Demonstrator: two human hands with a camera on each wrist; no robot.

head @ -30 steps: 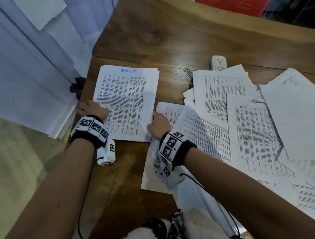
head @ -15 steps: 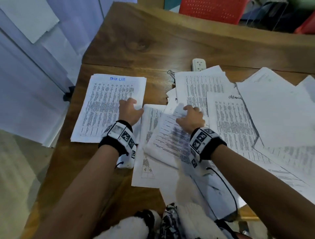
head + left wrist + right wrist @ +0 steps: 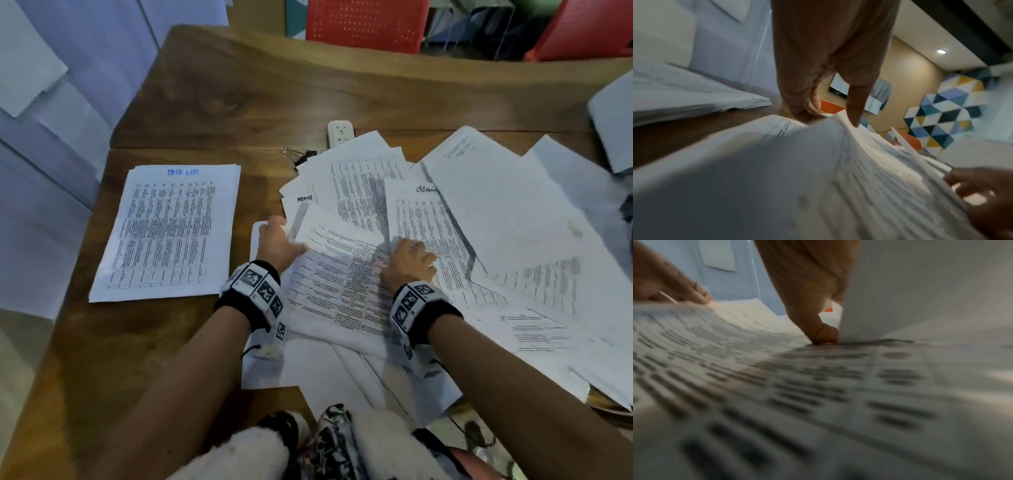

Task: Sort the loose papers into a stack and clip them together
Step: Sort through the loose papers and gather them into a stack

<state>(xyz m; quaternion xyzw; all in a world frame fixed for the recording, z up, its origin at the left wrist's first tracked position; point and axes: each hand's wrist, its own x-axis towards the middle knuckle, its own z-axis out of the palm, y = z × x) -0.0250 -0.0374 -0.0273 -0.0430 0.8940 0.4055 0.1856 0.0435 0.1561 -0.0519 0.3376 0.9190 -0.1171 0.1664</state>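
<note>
A squared stack of printed papers (image 3: 168, 233) headed in blue ink lies at the table's left. To its right spreads a loose pile of papers (image 3: 496, 233). On top of the pile, tilted, is a printed sheet (image 3: 339, 277). My left hand (image 3: 287, 236) pinches its left edge, which curls up between thumb and fingers (image 3: 807, 112). My right hand (image 3: 416, 251) grips its right edge, thumb (image 3: 822, 332) pressed on the print, and a neighbouring sheet (image 3: 920, 288) rises beside it. Black binder clips (image 3: 299, 156) lie behind the pile, partly hidden under it.
A white power strip (image 3: 340, 132) sits behind the pile by the clips. Red chairs (image 3: 366, 24) stand beyond the wooden table (image 3: 239, 102). More white sheets (image 3: 44, 205) lie off the table's left edge. Some pile sheets overhang the near edge.
Both hands left the squared stack and moved right onto the loose pile. They now hold the tilted printed sheet by its two sides, and its edges have lifted.
</note>
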